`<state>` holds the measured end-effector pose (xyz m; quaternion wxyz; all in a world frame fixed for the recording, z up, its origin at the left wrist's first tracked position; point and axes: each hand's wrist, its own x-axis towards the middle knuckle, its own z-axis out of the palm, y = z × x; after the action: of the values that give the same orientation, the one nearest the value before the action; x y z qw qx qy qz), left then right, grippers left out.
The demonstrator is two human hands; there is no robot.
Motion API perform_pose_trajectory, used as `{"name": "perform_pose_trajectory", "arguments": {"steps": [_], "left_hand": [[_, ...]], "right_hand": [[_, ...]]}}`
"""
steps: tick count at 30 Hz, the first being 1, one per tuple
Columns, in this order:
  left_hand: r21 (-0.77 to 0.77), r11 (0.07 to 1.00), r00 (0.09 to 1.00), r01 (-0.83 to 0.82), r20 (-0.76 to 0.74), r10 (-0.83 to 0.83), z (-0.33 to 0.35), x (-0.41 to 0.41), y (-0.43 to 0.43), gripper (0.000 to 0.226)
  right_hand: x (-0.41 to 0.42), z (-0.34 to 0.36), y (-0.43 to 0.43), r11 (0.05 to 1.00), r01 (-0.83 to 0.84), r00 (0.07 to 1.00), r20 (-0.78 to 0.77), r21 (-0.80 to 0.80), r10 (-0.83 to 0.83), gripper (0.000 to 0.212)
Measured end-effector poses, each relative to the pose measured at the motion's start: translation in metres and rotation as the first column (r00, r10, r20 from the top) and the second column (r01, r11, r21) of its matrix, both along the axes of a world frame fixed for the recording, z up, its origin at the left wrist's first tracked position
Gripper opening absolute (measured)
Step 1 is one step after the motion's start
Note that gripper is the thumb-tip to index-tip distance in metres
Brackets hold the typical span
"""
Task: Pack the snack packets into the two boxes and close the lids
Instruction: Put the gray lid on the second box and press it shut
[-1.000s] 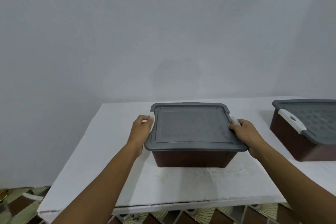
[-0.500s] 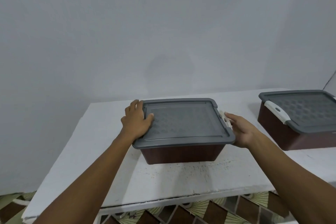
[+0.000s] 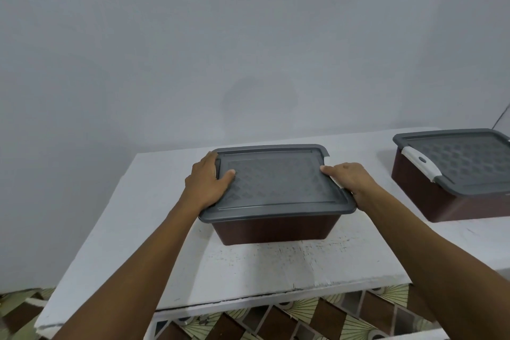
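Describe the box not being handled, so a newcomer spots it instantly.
Start at the white table against the grey wall and look to its far right end. There stands a brown box with a grey lid, partly cut off by the frame. Unlike the centre box, no hand touches it, and a white latch shows.

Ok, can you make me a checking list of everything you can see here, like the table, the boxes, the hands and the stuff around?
Surface: white table, paint scuffed and chipped near the front edge.
Job's things: near box, brown with its grey lid on; second box at the right, grey lid on, white latch showing on its left side. No snack packets in sight.
Clutter: nothing seen.
Hands: left hand lies flat on the near lid's left edge; right hand presses on its right edge.
Cables: a thin dark line at the far right edge, cannot tell what it is.
Surroundings: plain pale wall behind; patterned tiles below the table.
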<state>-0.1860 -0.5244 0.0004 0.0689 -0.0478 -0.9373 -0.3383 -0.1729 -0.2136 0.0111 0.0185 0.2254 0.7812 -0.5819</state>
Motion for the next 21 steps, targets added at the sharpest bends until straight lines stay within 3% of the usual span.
{"name": "perform_pose_trajectory", "arguments": {"steps": [2, 4, 8, 13, 21], "left_hand": [[0.085, 0.996, 1.0, 0.027, 0.003, -0.028, 0.0, 0.01, 0.002, 0.049], [0.2, 0.98, 0.999, -0.007, 0.052, -0.003, -0.003, 0.026, 0.005, 0.054], [0.477, 0.863, 0.981, -0.168, -0.007, 0.195, -0.015, 0.042, 0.011, 0.039], [0.469, 0.859, 0.962, -0.205, -0.064, 0.265, -0.017, 0.029, 0.019, 0.043], [0.496, 0.838, 0.948, -0.228, -0.082, 0.307, -0.013, -0.043, 0.041, 0.031]], "right_hand": [[0.008, -0.002, -0.004, 0.98, -0.026, 0.994, -0.102, 0.196, 0.046, 0.039], [0.025, -0.006, -0.007, 0.946, -0.095, 0.976, -0.159, 0.311, 0.15, 0.059], [0.046, -0.023, -0.009, 0.975, -0.084, 0.948, -0.285, 0.204, 0.141, 0.059], [0.026, -0.031, -0.003, 0.985, -0.016, 0.931, -0.356, 0.174, 0.078, 0.047], [-0.055, -0.03, 0.014, 0.97, 0.049, 0.898, -0.436, 0.238, 0.061, 0.036]]}}
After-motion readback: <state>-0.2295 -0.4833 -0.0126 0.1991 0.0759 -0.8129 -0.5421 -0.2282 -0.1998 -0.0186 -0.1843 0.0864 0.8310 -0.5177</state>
